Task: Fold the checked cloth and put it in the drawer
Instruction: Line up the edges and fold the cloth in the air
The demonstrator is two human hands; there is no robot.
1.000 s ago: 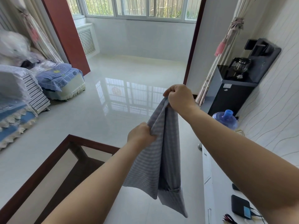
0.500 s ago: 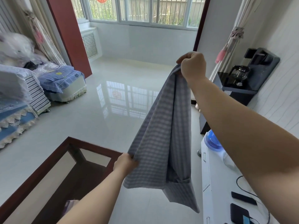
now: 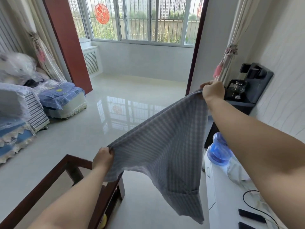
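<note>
While the checked cloth (image 3: 163, 146) hangs mid-frame, its top edge slopes from the left hand (image 3: 102, 158) pinching low centre up to the right hand (image 3: 213, 91) gripping upper right

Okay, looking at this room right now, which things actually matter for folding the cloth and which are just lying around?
Part of the job:
cloth, spread in the air
left hand, gripping its lower corner
right hand, gripping its upper corner
white cabinet, which may hold the drawer

Just lying about:
water bottle
glass pot
cable
wooden table
bedding
</note>
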